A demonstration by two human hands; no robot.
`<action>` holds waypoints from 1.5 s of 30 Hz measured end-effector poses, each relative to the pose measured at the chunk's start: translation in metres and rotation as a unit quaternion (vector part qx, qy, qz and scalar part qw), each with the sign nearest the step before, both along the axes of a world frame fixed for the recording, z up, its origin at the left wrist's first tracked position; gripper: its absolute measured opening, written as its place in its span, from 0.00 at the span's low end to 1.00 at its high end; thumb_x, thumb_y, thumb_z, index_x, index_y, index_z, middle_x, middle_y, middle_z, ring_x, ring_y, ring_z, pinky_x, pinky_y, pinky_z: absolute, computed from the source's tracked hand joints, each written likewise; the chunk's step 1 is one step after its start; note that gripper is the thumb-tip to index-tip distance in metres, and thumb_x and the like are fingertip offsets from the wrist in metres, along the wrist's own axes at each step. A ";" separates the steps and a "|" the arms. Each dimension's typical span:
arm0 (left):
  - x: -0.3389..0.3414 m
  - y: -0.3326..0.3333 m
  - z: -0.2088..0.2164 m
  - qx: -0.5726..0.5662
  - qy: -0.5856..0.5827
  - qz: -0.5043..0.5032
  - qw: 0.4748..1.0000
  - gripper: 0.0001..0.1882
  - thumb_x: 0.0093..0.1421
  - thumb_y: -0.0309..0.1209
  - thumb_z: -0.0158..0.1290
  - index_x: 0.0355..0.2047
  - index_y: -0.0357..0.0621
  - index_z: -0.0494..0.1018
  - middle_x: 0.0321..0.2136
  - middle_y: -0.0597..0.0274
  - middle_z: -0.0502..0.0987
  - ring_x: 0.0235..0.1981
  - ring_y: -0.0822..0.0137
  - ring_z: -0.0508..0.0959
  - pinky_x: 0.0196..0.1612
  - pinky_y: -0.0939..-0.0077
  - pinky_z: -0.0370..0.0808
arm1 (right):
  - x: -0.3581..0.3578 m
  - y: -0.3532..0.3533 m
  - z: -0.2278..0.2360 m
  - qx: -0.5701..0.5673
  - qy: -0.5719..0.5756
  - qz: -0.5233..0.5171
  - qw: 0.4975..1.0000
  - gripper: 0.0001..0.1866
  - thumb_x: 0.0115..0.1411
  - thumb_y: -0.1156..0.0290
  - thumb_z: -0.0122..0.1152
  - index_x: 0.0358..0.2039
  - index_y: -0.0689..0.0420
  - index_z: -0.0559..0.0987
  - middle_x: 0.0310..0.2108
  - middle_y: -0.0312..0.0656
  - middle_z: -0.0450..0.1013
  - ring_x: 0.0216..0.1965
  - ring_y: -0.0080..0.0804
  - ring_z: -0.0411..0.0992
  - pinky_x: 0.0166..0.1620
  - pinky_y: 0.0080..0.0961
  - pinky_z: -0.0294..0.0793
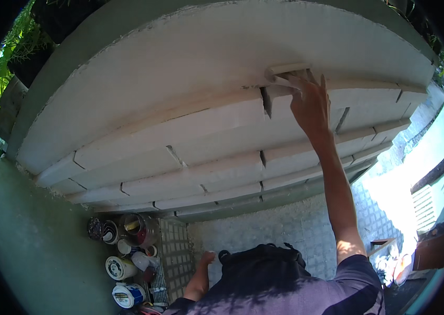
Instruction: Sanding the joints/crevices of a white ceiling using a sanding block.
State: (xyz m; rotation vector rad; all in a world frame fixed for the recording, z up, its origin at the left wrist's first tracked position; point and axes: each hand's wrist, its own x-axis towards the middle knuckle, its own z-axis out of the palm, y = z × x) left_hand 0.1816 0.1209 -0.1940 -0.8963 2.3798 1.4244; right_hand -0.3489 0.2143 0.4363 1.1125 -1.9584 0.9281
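My right arm reaches up to the white-coated wall (pixel 190 68). My right hand (pixel 311 102) presses a pale, flat piece with a long straight edge (pixel 287 69) to the wall, just above a pale ledge. Its exact kind does not show; some fingers stretch past it. Below the ledge, white blocks (pixel 217 131) step down in rows with dark gaps between them. One dark gap (pixel 267 101) lies just left of my right wrist. Low beside my body, my left hand (pixel 208 258) is small in view and away from the wall; its fingers are not clear.
Paint buckets (pixel 120 268), jars and cans crowd the floor at lower left, beside a green wall (pixel 43 236) and a grid-patterned panel (pixel 174 247). Paving (pixel 280 226) runs below the blocks. At right are strong sunlight and a wooden frame (pixel 382 245). Plants (pixel 22 39) hang upper left.
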 end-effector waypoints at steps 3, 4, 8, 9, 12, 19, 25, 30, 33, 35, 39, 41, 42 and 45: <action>-0.025 0.015 -0.005 -0.325 0.017 -0.097 0.941 0.13 0.54 0.41 0.57 0.30 0.45 0.74 0.31 0.49 0.79 0.35 0.46 0.81 0.34 0.48 0.75 | -0.061 0.044 -0.004 0.011 0.022 -0.063 0.998 0.16 0.57 0.82 0.55 0.45 0.59 0.83 0.43 0.53 0.79 0.51 0.54 0.74 0.67 0.52 0.59; -0.030 0.024 -0.005 -0.320 0.019 -0.091 0.943 0.13 0.54 0.41 0.57 0.30 0.45 0.74 0.31 0.49 0.79 0.35 0.46 0.81 0.34 0.48 0.75 | -0.056 0.044 0.000 0.043 -0.008 -0.069 0.997 0.16 0.55 0.84 0.54 0.43 0.62 0.83 0.39 0.55 0.79 0.47 0.55 0.75 0.62 0.49 0.64; -0.034 0.053 0.007 -0.303 -0.026 -0.158 0.939 0.09 0.53 0.36 0.57 0.28 0.44 0.74 0.30 0.50 0.79 0.36 0.47 0.81 0.35 0.48 0.75 | -0.003 0.016 0.012 0.094 0.007 -0.010 0.995 0.12 0.45 0.83 0.56 0.32 0.65 0.81 0.31 0.56 0.78 0.39 0.52 0.77 0.54 0.44 0.70; -0.034 0.058 0.009 -0.264 -0.058 -0.157 0.950 0.09 0.52 0.36 0.59 0.29 0.44 0.75 0.31 0.50 0.79 0.37 0.47 0.81 0.36 0.48 0.76 | 0.004 0.015 0.020 0.139 -0.005 -0.007 0.990 0.10 0.45 0.83 0.56 0.31 0.65 0.80 0.29 0.56 0.77 0.37 0.53 0.77 0.52 0.45 0.70; -0.008 0.083 -0.006 -0.092 -0.083 0.021 0.992 0.12 0.50 0.35 0.62 0.32 0.45 0.76 0.32 0.51 0.80 0.37 0.47 0.81 0.37 0.48 0.76 | 0.009 0.001 0.022 0.171 0.078 0.093 0.978 0.07 0.46 0.83 0.56 0.28 0.65 0.78 0.25 0.57 0.75 0.32 0.55 0.76 0.46 0.47 0.73; 0.017 0.122 0.005 0.177 -0.145 0.303 0.925 0.13 0.59 0.36 0.56 0.43 0.45 0.77 0.43 0.55 0.82 0.38 0.54 0.83 0.35 0.54 0.78 | -0.071 0.072 0.026 0.171 -0.106 0.049 0.978 0.08 0.52 0.85 0.52 0.32 0.65 0.77 0.31 0.55 0.75 0.39 0.54 0.76 0.45 0.45 0.77; -0.006 0.127 0.039 0.222 -0.256 0.262 0.904 0.16 0.67 0.35 0.45 0.48 0.44 0.75 0.43 0.59 0.82 0.36 0.61 0.82 0.34 0.58 0.77 | 0.023 0.022 -0.012 0.115 0.081 0.133 0.981 0.23 0.49 0.91 0.53 0.46 0.61 0.79 0.48 0.50 0.77 0.54 0.48 0.73 0.57 0.41 0.75; 0.002 0.080 -0.002 -0.021 0.000 0.219 0.975 0.15 0.63 0.37 0.46 0.39 0.40 0.77 0.28 0.56 0.81 0.31 0.59 0.82 0.36 0.61 0.78 | -0.074 0.072 -0.014 0.000 -0.036 -0.040 0.999 0.21 0.48 0.91 0.53 0.42 0.63 0.81 0.45 0.50 0.79 0.52 0.48 0.75 0.58 0.42 0.72; -0.039 0.076 0.016 0.120 -0.078 0.311 0.939 0.14 0.62 0.39 0.47 0.33 0.41 0.75 0.25 0.56 0.79 0.29 0.60 0.82 0.35 0.60 0.78 | -0.049 0.061 -0.040 -0.030 0.070 -0.110 0.991 0.21 0.48 0.92 0.54 0.42 0.64 0.81 0.46 0.49 0.78 0.55 0.47 0.73 0.62 0.42 0.70; -0.012 0.068 0.012 0.123 -0.093 0.200 0.967 0.13 0.61 0.39 0.48 0.33 0.41 0.75 0.26 0.56 0.80 0.28 0.60 0.82 0.35 0.60 0.78 | 0.001 0.023 -0.034 -0.031 0.047 -0.002 0.998 0.20 0.51 0.91 0.54 0.45 0.63 0.81 0.50 0.49 0.77 0.59 0.45 0.71 0.66 0.43 0.67; -0.048 0.070 0.033 0.209 -0.179 0.223 0.935 0.10 0.60 0.37 0.52 0.33 0.43 0.75 0.27 0.57 0.79 0.28 0.62 0.82 0.31 0.62 0.79 | -0.019 0.039 -0.053 -0.042 0.059 -0.005 0.997 0.20 0.51 0.91 0.54 0.43 0.62 0.82 0.51 0.48 0.77 0.60 0.45 0.70 0.68 0.48 0.61; 0.002 0.055 0.009 0.039 -0.083 -0.017 0.996 0.09 0.61 0.35 0.53 0.34 0.43 0.75 0.31 0.59 0.81 0.30 0.63 0.82 0.31 0.63 0.79 | -0.035 0.045 -0.060 -0.092 0.035 -0.039 0.994 0.19 0.52 0.91 0.52 0.42 0.61 0.82 0.53 0.48 0.76 0.62 0.45 0.69 0.69 0.54 0.55; 0.005 0.061 0.003 0.056 -0.044 0.056 0.996 0.09 0.61 0.36 0.53 0.34 0.43 0.76 0.32 0.59 0.81 0.31 0.64 0.82 0.31 0.63 0.79 | -0.037 0.047 -0.071 -0.111 0.023 -0.066 0.991 0.20 0.51 0.91 0.52 0.42 0.61 0.82 0.53 0.49 0.76 0.62 0.47 0.69 0.69 0.55 0.55; -0.012 0.069 0.009 0.158 -0.058 0.185 0.968 0.12 0.62 0.38 0.53 0.37 0.43 0.77 0.34 0.59 0.82 0.33 0.63 0.82 0.33 0.62 0.79 | -0.016 0.021 -0.102 -0.197 -0.016 -0.041 0.979 0.20 0.51 0.90 0.52 0.43 0.62 0.82 0.53 0.53 0.75 0.62 0.53 0.67 0.69 0.57 0.54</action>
